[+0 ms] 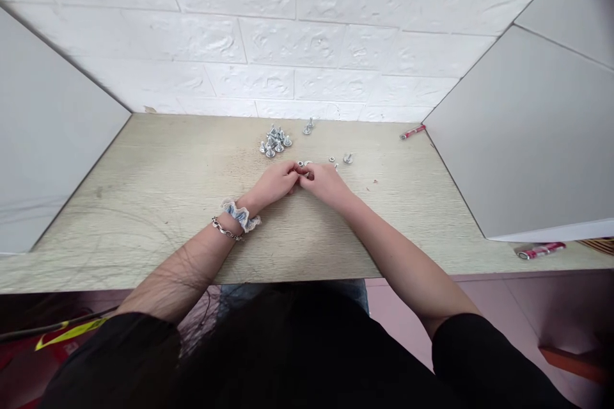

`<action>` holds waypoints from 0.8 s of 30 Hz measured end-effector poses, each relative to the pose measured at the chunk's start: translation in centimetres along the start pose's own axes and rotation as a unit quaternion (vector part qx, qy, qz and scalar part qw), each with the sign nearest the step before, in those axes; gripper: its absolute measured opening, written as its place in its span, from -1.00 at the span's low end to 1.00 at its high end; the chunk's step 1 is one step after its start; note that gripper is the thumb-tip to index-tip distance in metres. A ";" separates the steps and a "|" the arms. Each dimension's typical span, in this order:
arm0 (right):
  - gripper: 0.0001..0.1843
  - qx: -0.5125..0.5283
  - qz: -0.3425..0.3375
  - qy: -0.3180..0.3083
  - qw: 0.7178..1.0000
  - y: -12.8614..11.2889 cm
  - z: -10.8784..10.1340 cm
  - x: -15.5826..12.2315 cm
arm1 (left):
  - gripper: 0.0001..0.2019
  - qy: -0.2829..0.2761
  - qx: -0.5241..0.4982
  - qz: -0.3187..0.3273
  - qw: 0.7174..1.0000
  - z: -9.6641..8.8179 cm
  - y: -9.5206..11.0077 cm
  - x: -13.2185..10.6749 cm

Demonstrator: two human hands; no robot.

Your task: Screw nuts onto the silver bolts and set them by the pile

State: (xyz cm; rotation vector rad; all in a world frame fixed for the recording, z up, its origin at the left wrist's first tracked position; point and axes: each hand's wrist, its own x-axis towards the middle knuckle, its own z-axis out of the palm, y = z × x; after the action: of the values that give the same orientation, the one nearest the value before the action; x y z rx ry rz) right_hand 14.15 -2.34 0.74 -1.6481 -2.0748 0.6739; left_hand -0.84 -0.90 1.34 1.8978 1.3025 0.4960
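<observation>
My left hand [274, 184] and my right hand [325, 181] meet fingertip to fingertip over the middle of the wooden desk [158, 204]. Both are pinched closed on a small metal part between them, too small to name. A cluster of several silver bolts [275, 141] stands upright just beyond my left hand. Loose nuts and bolts [339, 159] lie beyond my right hand, and another bolt [307, 127] lies farther back. A bracelet and a lace scrunchie [240, 216] sit on my left wrist.
White panels [527, 140] wall the desk on both sides, with a white brick wall [288, 44] behind. A red pen [412, 132] lies at the back right corner. Another red object [540, 250] lies at the front right edge.
</observation>
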 end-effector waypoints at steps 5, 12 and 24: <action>-0.81 0.030 -0.025 0.053 0.998 0.3 0.4 0.3 | -0.84 0.003 -0.027 0.006 1.000 0.0 -0.3 0.1; -0.82 0.118 -0.066 0.176 0.975 0.0 0.2 0.0 | -0.77 0.106 -0.067 0.047 0.991 -0.3 0.0 -0.1; -0.70 0.267 -0.051 0.186 0.944 -0.2 0.5 -0.2 | -0.71 0.144 0.006 0.113 0.983 -0.1 0.1 -0.4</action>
State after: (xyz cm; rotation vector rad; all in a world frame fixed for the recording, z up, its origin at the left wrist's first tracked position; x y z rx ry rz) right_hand 13.71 -2.64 0.46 -1.2356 -1.5234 0.7410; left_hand -1.00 -1.27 1.57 2.0509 1.2729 0.9099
